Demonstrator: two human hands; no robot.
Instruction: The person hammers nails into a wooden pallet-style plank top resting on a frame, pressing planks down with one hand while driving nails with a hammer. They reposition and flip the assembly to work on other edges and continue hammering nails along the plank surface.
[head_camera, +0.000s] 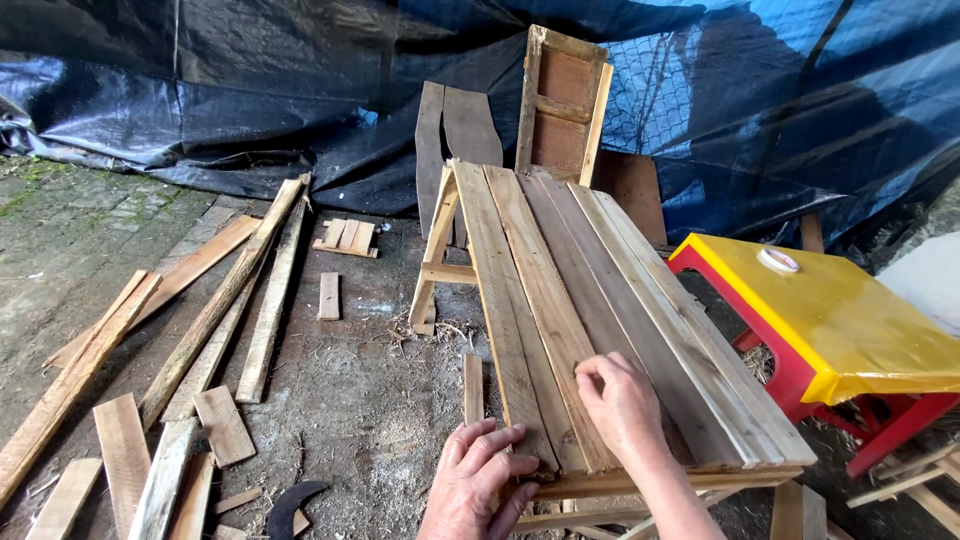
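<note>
Loose planks (215, 310) lie scattered over the dirt floor (370, 400) at far left, some long, some short offcuts, with a small slatted piece (346, 237) further back. The bench (590, 300) stands in the middle: a long top of weathered grey-brown boards laid side by side, running away from the viewer on splayed legs. The left hand (480, 480) rests on its near left corner, fingers spread and curled over the outer board's end (gripping nothing loose). The right hand (620, 405) lies flat on the boards just beside it, fingers together and bent, pressing down, holding nothing. Bare floor lies open left of the bench; on the right a red table (780, 380) with a yellow top stands close, leaving a narrow gap. A white tape roll (779, 260) sits on it. A dark tarp (250, 90) and a propped frame (562, 105) close the back.
</note>
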